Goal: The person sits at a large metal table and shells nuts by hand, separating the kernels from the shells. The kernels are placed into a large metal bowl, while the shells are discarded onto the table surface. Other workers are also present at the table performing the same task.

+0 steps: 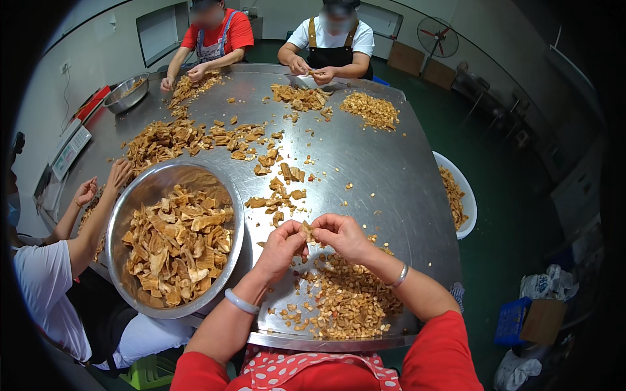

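Between the fingertips of both hands is a small brown dried piece (pixel 308 231). My left hand (pixel 285 247) pinches it from the left, and my right hand (pixel 342 237) grips it from the right. Beneath my right forearm lies a heap of peanut-like kernels and small bits (pixel 349 303) on the steel table (pixel 391 195). To the left of my left arm stands a large steel bowl (pixel 236 244), filled with curled brown dried pieces (pixel 178 239). Several loose chunks (pixel 276 195) lie just beyond my hands.
Across the table two people (pixel 217 36) (pixel 332 44) handle similar pieces; another person (pixel 54 288) sits at left. A big pile (pixel 159 144), a kernel heap (pixel 370 111), a smaller steel bowl (pixel 128 94) and a scale (pixel 71 151) are on the table. A white tub (pixel 470 210) stands off its right edge.
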The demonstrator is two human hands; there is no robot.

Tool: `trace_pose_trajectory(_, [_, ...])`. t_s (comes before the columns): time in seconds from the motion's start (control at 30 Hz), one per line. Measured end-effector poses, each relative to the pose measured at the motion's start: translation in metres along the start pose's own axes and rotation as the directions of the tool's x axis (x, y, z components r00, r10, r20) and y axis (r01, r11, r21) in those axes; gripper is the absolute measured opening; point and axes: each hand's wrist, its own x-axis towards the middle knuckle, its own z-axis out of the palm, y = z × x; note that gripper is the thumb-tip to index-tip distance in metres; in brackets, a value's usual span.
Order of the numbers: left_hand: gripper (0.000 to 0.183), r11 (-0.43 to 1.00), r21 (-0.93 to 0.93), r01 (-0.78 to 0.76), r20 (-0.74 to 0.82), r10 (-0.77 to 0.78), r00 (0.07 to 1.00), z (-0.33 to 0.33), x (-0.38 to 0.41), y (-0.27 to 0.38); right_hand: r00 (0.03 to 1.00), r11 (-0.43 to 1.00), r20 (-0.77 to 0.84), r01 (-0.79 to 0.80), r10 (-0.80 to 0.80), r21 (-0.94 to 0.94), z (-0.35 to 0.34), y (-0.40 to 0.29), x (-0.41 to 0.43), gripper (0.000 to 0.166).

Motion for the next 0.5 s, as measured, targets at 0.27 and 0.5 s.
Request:
trace_pose_trajectory(0.27, [0.013,0.944,-0.278,0.177,0.075,-0.163,0.984,-0.011,0.002,0.003,0.992,0.977,0.109,-0.078,0.057,0.201,-0.008,-0.006,0.002,0.017])
trace_pose_trajectory(0.5, [0.008,0.994,0.027,0.108,-0.123,-0.104,0.987,-0.011,0.005,0.001,0.988,0.988,0.084,-0.133,0.127,0.076,0.000,-0.010,0.002,0.016])
